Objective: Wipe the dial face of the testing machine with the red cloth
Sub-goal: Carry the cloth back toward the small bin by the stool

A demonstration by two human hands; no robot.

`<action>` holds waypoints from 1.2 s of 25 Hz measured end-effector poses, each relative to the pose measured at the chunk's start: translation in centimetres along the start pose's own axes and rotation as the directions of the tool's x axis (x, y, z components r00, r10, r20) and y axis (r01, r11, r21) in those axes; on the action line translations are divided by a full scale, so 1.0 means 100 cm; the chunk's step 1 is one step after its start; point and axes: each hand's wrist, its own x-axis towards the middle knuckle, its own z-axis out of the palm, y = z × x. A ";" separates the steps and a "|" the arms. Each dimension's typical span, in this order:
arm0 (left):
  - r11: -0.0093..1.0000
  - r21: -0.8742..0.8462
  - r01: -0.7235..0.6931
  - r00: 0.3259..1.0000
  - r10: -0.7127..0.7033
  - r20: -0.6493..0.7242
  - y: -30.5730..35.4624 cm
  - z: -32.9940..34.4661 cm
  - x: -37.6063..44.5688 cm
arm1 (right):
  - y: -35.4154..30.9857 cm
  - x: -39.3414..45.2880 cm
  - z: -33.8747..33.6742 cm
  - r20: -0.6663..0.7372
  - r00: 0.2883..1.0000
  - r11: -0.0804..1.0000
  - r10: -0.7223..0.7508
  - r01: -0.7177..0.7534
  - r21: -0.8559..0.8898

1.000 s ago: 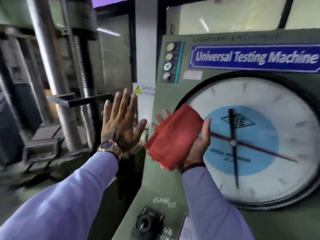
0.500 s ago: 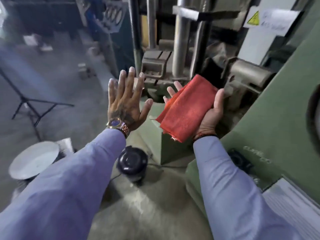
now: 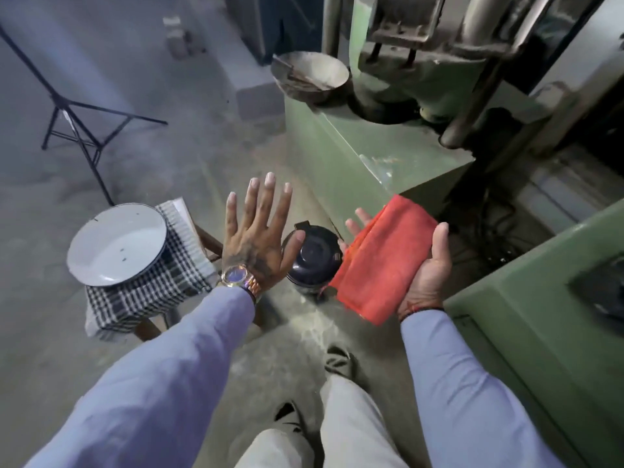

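Dusty floor (image 3: 169, 170) fills your view; left of the machine (image 3: 371, 157), your right hand (image 3: 425, 268) cradles the cloth (image 3: 385, 261) folded flat, wipe-ready, left hand (image 3: 256, 238) spread empty.

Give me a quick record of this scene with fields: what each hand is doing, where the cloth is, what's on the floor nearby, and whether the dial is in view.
left hand: open, fingers spread, holds nothing
right hand: palm up, thumb over the cloth's edge
red cloth: folded, lying on the right palm
dial face: not in view
green machine base: ahead and to the right
white plate: on a checked cloth, to the left
dark round container: on the floor between the hands
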 end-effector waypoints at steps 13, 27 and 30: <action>0.995 -0.051 0.080 0.995 -0.077 0.059 -0.059 0.085 0.065 | 0.027 0.102 -0.052 -0.071 0.989 0.992 0.129 -0.127 0.025; 0.996 0.007 0.086 0.985 -0.086 0.152 -0.076 0.203 0.077 | 0.085 0.134 -0.167 -0.511 0.814 0.961 0.277 -0.221 0.169; 0.996 0.018 0.089 0.980 -0.091 0.179 -0.084 0.223 0.078 | 0.098 0.157 -0.182 -0.593 0.754 0.959 0.283 -0.205 0.197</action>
